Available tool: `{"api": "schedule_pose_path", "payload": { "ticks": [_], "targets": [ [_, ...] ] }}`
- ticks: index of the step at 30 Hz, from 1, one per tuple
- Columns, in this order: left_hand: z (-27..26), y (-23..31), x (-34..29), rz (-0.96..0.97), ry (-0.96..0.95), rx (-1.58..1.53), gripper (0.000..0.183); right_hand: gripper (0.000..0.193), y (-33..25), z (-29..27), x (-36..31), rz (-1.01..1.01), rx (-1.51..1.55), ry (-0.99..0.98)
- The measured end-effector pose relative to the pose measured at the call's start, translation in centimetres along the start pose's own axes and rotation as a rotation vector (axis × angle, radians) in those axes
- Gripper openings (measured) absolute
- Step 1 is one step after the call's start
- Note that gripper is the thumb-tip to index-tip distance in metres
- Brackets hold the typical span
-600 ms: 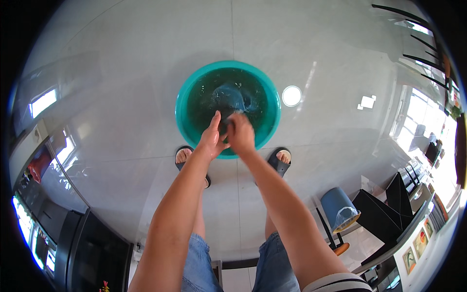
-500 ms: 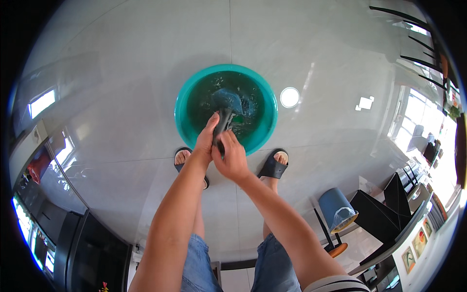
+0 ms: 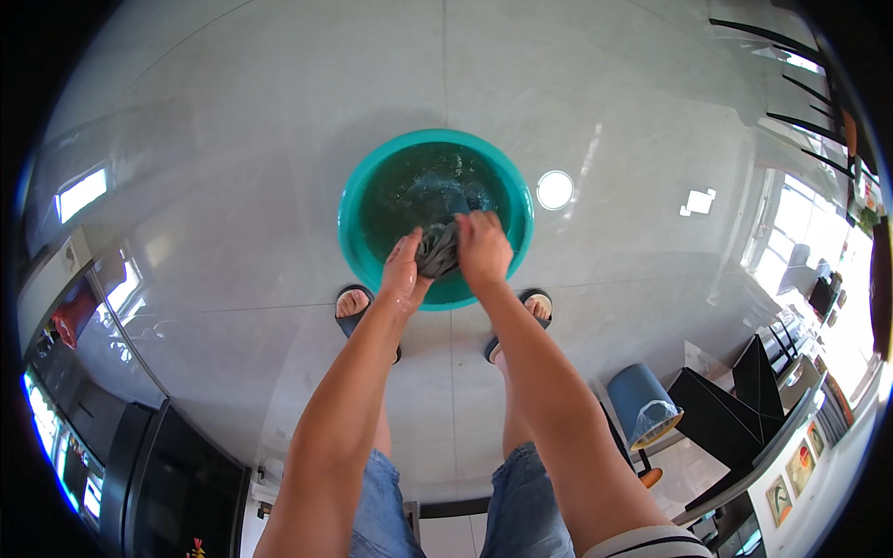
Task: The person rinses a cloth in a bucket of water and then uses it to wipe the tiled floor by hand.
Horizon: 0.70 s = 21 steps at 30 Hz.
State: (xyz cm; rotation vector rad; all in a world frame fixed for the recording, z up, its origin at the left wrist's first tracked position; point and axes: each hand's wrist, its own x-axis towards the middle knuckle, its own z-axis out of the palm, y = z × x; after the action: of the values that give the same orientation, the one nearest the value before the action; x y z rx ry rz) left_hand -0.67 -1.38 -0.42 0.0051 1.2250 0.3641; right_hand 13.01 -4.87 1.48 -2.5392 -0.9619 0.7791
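A round green basin (image 3: 348,223) of murky water stands on the floor in front of my feet. Over its near half, both hands hold a bunched, wet, dark grey cloth (image 3: 437,249). My left hand (image 3: 402,268) cups the cloth from the left, thumb up and fingers partly hidden beneath it. At the other end, my right hand (image 3: 485,247) is closed around the cloth in a fist. Just beyond that fist, a dark blue cloth (image 3: 457,203) lies partly under the water, its outline blurred by ripples.
My feet, in dark slippers (image 3: 351,321), stand close to the basin's near side. At the lower right are a blue-grey waste bin (image 3: 642,395) with a plastic liner and a black angular object (image 3: 726,418). Glossy grey floor tiles (image 3: 233,232) surround the basin.
My hands have moved apart sideways, the right one going right and up. The grey cloth, earlier a tight upright bundle between them, is now looser and spread. Less of the blue cloth shows.
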Motion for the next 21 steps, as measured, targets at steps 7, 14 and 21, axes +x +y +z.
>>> {"api": "schedule_pose_path", "payload": {
  "ticks": [7,14,21],
  "targets": [
    [-0.8,1.1,0.4,0.205,0.182,1.111,0.092,0.009,3.3,1.8,0.7,-0.218,-0.197,-0.116],
    [2.8,1.0,-1.6,-0.033,-0.043,0.163,0.075,0.007,-1.9,0.6,-3.8,-0.191,0.492,0.006],
    [3.7,2.5,-2.5,-0.309,-0.040,-0.209,0.030,0.020,-6.2,-4.3,-7.5,-0.489,0.400,-0.171]
  ]
}}
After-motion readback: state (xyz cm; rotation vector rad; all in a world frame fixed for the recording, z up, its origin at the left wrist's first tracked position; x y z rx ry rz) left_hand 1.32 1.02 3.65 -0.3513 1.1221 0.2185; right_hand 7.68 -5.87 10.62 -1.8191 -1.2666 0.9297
